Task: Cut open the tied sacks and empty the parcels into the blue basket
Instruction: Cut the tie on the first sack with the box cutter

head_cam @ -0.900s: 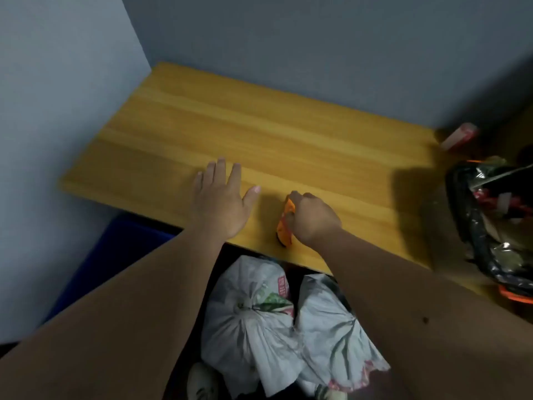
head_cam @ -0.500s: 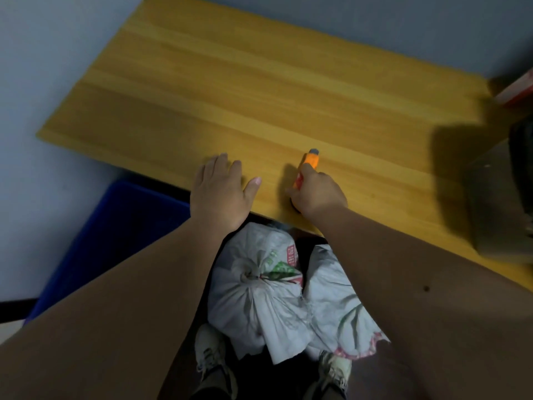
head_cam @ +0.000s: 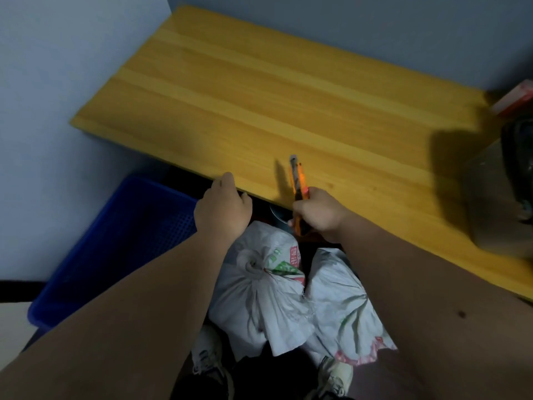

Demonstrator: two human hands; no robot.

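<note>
Hands at the near edge of a yellow wooden tabletop [head_cam: 259, 90], seen from the head camera. I see the right hand [head_cam: 318, 216] with its fingers wrapped around an orange utility knife with a dark strip along its body [head_cam: 298, 186]; the knife's front end points away from the person, over the tabletop, and its rear end projects below the fist. The left hand [head_cam: 223, 210] sits at the table's edge with its fingers curled over and out of sight; I cannot tell whether they grip the edge or hold nothing.

Below the hands, on the floor between the two forearms, stand two white woven sacks. The left white sack with green and red print [head_cam: 259, 287] is gathered and tied at its neck, the knot facing up. The right white sack with green streaks and a pink hem [head_cam: 343, 301] touches it on the right side, partly hidden by the right forearm. Both sacks appear closed.

The blue perforated plastic basket [head_cam: 121, 243] stands on the floor to the left of the sacks, under the table's left corner and against the pale wall. Two light-coloured shoes [head_cam: 207, 359] show at the bottom, in front of the sacks. A dark, blurred object [head_cam: 519, 174] occupies the right end of the tabletop, with a red and white box [head_cam: 516, 99] beyond it.
</note>
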